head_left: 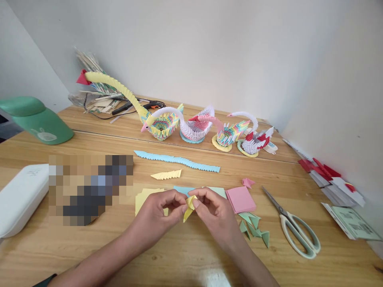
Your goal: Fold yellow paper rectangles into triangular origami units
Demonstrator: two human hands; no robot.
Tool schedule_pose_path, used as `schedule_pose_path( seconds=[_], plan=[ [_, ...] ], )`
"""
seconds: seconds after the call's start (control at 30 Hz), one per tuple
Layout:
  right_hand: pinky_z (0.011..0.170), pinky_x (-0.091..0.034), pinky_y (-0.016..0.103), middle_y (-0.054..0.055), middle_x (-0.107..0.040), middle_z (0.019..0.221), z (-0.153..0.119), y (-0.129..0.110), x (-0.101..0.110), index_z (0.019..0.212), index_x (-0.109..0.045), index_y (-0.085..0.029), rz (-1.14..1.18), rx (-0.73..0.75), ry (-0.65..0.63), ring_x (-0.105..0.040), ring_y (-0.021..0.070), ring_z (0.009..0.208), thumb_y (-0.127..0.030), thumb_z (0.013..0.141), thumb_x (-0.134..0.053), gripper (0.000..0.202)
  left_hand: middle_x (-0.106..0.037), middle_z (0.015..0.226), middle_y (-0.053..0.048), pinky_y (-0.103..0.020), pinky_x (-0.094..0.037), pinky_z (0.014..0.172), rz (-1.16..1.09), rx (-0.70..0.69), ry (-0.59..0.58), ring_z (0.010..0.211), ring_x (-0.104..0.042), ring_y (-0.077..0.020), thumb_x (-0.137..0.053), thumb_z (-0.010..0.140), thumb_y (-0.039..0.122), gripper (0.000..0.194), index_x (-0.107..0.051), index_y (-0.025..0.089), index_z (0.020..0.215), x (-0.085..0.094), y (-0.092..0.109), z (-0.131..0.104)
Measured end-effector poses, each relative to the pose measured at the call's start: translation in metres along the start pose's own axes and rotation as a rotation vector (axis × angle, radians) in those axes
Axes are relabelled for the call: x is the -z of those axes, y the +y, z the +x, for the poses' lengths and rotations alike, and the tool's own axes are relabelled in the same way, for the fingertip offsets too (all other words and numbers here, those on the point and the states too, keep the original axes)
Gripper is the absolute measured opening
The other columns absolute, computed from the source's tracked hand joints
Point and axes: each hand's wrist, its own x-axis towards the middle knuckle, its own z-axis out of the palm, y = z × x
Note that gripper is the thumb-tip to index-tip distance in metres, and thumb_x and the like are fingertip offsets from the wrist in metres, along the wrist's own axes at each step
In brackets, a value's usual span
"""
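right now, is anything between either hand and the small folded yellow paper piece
Nothing visible stands in the way: the left hand and the right hand both pinch the small folded yellow paper piece directly.

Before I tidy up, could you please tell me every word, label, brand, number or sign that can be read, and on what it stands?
No words or numbers are readable.
Green bottle: a white rabbit picture.
White case: faint marks, too blurred.
Green booklet: print too small.
White object beside the rightmost swan: blue marks, too small.
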Motion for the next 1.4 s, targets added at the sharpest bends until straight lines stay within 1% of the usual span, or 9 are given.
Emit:
schedule_pose_path(
  seconds=[0.1, 0.3, 0.47, 0.63, 0.77, 0.97, 1.1, 1.27, 1.4],
  plan=[
    [0.058, -0.042, 0.024, -0.001, -0.055, 0.065, 0.0001, 0.0007, -0.0006, 0.084, -0.066, -0.018, -0.007, 0.013, -0.001, -0.049, 0.0133, 0.062, -0.028, 0.078, -0.056, 0.016, -0.057, 0.065, 0.001, -0.022, -0.041, 0.06, 0.005, -0.014, 0.008, 0.063, -0.051, -0.0125, -0.05, 0.079, 0.02, 0.012, -0.056, 0.017, 0.069, -0.0007, -0.0001, -0.0001],
    [0.06, -0.042, 0.025, -0.001, -0.054, 0.067, -0.0001, 0.0012, 0.0006, 0.086, -0.066, -0.018, 0.039, -0.024, -0.024, -0.049, 0.0134, 0.063, -0.029, 0.079, -0.055, 0.017, -0.057, 0.066, 0.001, -0.022, -0.039, 0.06, 0.016, -0.007, -0.004, 0.064, -0.05, -0.0129, -0.049, 0.08, 0.023, 0.014, -0.057, 0.016, 0.071, 0.0011, 0.0025, -0.0011],
    [0.057, -0.042, 0.024, -0.002, -0.052, 0.065, -0.0001, 0.0004, 0.0028, 0.085, -0.066, -0.019, 0.007, -0.019, -0.011, -0.049, 0.0131, 0.061, -0.028, 0.079, -0.056, 0.015, -0.057, 0.066, 0.0, -0.023, -0.04, 0.061, 0.015, -0.002, 0.004, 0.064, -0.05, -0.0132, -0.049, 0.081, 0.024, 0.015, -0.056, 0.017, 0.07, 0.0016, 0.0049, -0.0018],
    [0.058, -0.043, 0.024, -0.001, -0.053, 0.066, 0.0, -0.0001, 0.0035, 0.087, -0.066, -0.019, -0.035, -0.014, -0.045, -0.05, 0.0134, 0.062, -0.026, 0.079, -0.056, 0.015, -0.056, 0.063, 0.001, -0.022, -0.039, 0.059, 0.025, -0.024, 0.017, 0.062, -0.05, -0.0126, -0.049, 0.08, 0.023, 0.016, -0.055, 0.017, 0.067, 0.0004, 0.0046, -0.0006],
    [0.058, -0.043, 0.024, -0.001, -0.054, 0.065, -0.0005, -0.0014, 0.0008, 0.085, -0.066, -0.018, -0.067, 0.02, -0.014, -0.05, 0.0133, 0.061, -0.023, 0.077, -0.056, 0.013, -0.058, 0.065, 0.001, -0.022, -0.04, 0.06, 0.052, -0.048, 0.029, 0.063, -0.051, -0.0128, -0.05, 0.08, 0.022, 0.015, -0.056, 0.016, 0.067, -0.0005, 0.0031, -0.0003],
    [0.058, -0.042, 0.023, -0.001, -0.055, 0.066, -0.0009, -0.0014, -0.001, 0.083, -0.065, -0.018, -0.089, 0.046, -0.045, -0.05, 0.0132, 0.062, -0.02, 0.078, -0.055, 0.012, -0.06, 0.064, 0.0, -0.021, -0.041, 0.059, 0.051, -0.024, 0.032, 0.061, -0.052, -0.0124, -0.053, 0.079, 0.023, 0.014, -0.058, 0.016, 0.068, -0.0011, 0.0011, -0.0008],
    [0.058, -0.042, 0.023, -0.001, -0.056, 0.067, -0.0009, -0.0007, 0.0001, 0.082, -0.065, -0.018, -0.096, 0.037, -0.043, -0.051, 0.0134, 0.062, -0.02, 0.078, -0.055, 0.011, -0.061, 0.067, 0.0, -0.022, -0.041, 0.06, 0.048, -0.019, 0.021, 0.062, -0.053, -0.0125, -0.051, 0.081, 0.023, 0.015, -0.058, 0.016, 0.069, -0.0009, 0.0011, -0.0011],
    [0.056, -0.042, 0.023, -0.001, -0.054, 0.066, -0.0005, -0.002, 0.0002, 0.082, -0.065, -0.018, -0.094, 0.038, -0.043, -0.049, 0.0129, 0.061, -0.018, 0.077, -0.054, 0.012, -0.061, 0.065, 0.001, -0.021, -0.042, 0.06, 0.025, -0.022, 0.014, 0.061, -0.053, -0.0118, -0.055, 0.078, 0.023, 0.012, -0.057, 0.016, 0.069, -0.0018, 0.003, 0.0],
    [0.056, -0.041, 0.023, -0.001, -0.055, 0.066, -0.0008, -0.0012, -0.0004, 0.086, -0.065, -0.018, -0.114, 0.025, -0.052, -0.049, 0.013, 0.061, -0.02, 0.077, -0.053, 0.015, -0.06, 0.064, 0.001, -0.021, -0.041, 0.058, 0.036, -0.017, 0.013, 0.061, -0.052, -0.0116, -0.055, 0.078, 0.025, 0.012, -0.056, 0.017, 0.07, -0.0029, 0.003, 0.0005]
  ],
)
